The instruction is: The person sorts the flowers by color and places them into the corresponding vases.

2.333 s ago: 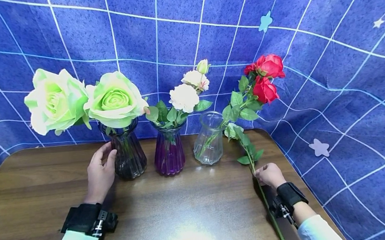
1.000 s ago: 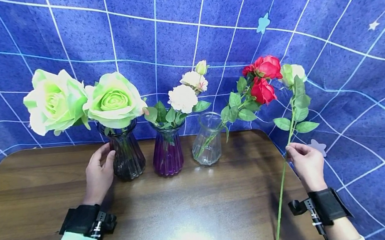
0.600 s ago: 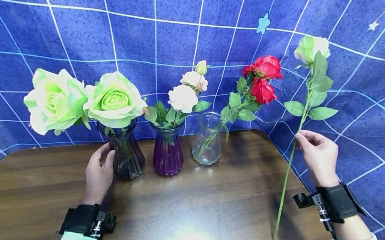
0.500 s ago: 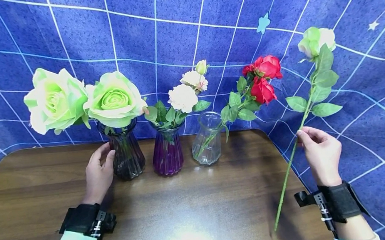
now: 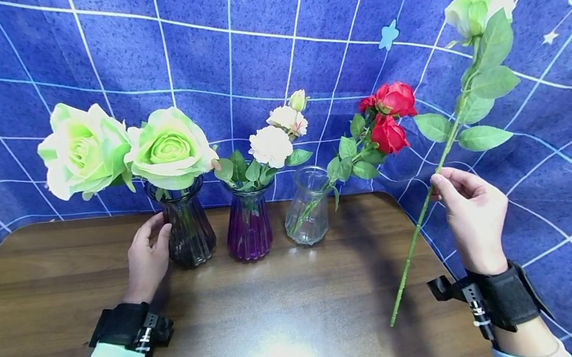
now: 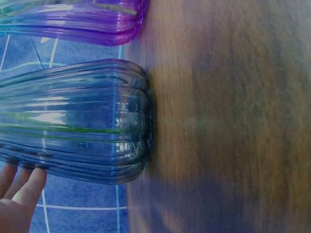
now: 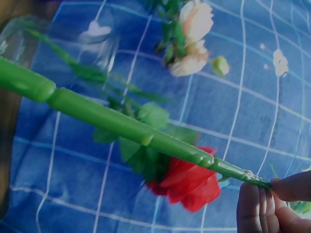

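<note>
My right hand (image 5: 472,212) pinches the green stem of an artificial rose (image 5: 478,5) between thumb and fingers. Its pale green-and-white bloom leans up to the right, and the lower stem end hangs over the table's right side. In the right wrist view the stem (image 7: 107,119) crosses close to the camera. My left hand (image 5: 149,258) is at the left side of a dark grey ribbed vase (image 5: 190,233) that bears two large pale green roses (image 5: 169,146). In the left wrist view its fingertips (image 6: 36,177) touch the vase's glass.
A purple vase (image 5: 249,228) with white flowers (image 5: 272,145) stands in the middle. Right of it, a clear glass vase (image 5: 307,216) holds red roses (image 5: 390,134) leaning right. The wooden table (image 5: 237,315) backs onto a blue gridded cloth (image 5: 263,48).
My right hand has lifted the pale rose from the table, first moving right, then up, with the stem end swinging left. My left hand stays beside the dark vase.
</note>
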The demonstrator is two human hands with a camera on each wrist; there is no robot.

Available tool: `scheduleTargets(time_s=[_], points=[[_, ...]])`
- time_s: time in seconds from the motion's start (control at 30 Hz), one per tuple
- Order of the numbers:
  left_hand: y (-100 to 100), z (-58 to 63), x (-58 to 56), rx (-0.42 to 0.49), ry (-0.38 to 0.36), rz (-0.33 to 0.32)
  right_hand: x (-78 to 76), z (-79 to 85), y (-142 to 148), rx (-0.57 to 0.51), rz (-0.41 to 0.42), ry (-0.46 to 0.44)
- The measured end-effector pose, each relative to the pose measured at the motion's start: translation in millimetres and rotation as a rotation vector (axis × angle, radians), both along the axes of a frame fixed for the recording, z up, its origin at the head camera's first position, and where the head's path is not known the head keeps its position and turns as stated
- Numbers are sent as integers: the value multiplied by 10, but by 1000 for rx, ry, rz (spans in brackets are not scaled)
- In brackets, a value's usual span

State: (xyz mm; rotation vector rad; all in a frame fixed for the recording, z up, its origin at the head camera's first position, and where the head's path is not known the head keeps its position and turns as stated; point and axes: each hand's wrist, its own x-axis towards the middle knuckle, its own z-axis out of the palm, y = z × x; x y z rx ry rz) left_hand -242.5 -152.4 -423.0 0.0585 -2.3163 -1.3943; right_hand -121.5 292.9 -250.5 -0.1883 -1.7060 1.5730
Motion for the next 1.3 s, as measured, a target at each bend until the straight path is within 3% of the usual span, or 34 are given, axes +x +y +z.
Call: scheduleTargets(time_s=[0.27,0.5,0.93,1.3], points=[[-21,4,15,15,-21,-8,-77,107,-298,16,74,66],[-21,-17,11,14,-15,0,-152,218,-578,104,106,77],[-1,2,9,-1,2,-5,-323,351,-1002,111,244,132],[8,20,21,-6,12,-1,-482,606,-1433,152,288,233]])
